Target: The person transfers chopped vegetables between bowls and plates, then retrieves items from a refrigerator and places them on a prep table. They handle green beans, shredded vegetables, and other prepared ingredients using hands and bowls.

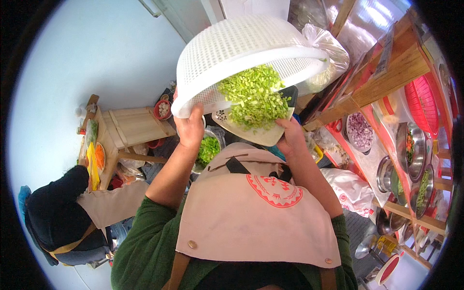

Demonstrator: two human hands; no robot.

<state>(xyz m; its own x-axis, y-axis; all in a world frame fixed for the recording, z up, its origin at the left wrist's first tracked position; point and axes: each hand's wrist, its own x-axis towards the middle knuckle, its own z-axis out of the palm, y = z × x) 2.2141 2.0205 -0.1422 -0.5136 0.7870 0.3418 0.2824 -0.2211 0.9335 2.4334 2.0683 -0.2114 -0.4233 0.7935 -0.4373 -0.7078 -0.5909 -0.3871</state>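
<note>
With its fingers on the rim, my left hand [191, 127] holds a white plastic colander [232, 43] tipped on its side, its mouth facing me. Chopped green vegetable [253, 85] spreads from inside the colander onto a pale dish [250, 137] just below the rim. My right hand [293, 136] grips that dish at its right edge, thumb on top. Part of a dark container [291, 95] shows behind the dish. Below and left of the dish, a metal bowl holds chopped green leaves [209, 149].
A co-worker in dark clothes [61, 214] stands left at a wooden table [127, 125]. Wooden shelving [377, 87] at right bears a dish of chopped purple onion [359, 132] and metal bowls [417, 145]. A filled plastic bag [328, 61] hangs or rests behind the colander.
</note>
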